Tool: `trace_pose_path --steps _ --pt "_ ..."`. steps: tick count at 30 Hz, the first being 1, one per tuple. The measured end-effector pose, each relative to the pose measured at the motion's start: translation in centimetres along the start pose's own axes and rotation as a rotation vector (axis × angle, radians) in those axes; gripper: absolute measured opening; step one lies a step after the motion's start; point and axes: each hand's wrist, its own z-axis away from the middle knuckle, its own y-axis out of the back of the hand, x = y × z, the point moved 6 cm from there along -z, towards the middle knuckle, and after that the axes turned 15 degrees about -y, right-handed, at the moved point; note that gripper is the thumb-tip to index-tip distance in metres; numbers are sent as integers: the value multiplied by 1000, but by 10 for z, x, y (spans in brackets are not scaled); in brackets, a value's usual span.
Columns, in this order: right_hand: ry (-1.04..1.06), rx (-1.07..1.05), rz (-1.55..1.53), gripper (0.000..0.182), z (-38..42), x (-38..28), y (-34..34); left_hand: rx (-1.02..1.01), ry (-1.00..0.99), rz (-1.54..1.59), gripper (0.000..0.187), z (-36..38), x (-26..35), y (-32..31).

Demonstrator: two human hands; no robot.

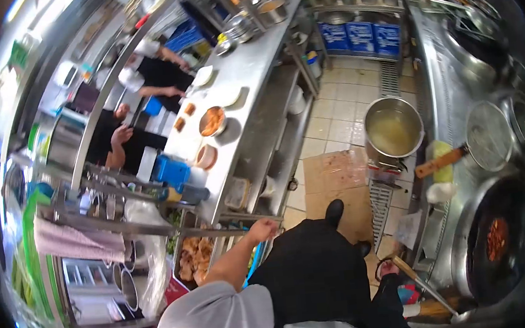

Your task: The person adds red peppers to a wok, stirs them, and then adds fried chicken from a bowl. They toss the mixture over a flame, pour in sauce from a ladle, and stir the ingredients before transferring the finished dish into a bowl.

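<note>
My left hand is closed in a loose fist beside the steel counter's near corner, with nothing visible in it. Low at the right, my right hand is closed at the upper end of a wooden-handled ladle, whose bowl points down toward the stove edge. A dark wok with reddish food sits right of the ladle. Above it lies a round wire strainer with a wooden handle. A large pot of cloudy yellowish liquid stands ahead of me.
Cardboard covers floor tiles beside a drain grate. The long counter bears a bowl of orange food and plates. Fried pieces fill a tray at the left. Other people work behind the counter. Blue crates stand farther back.
</note>
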Motion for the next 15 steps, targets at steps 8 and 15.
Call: trace_pose_path --steps 8,15 --pt "-27 431 1047 25 129 55 -97 298 -99 824 18 -101 34 63" --pt "-89 99 995 23 141 100 -188 569 -306 1109 30 -196 120 185"
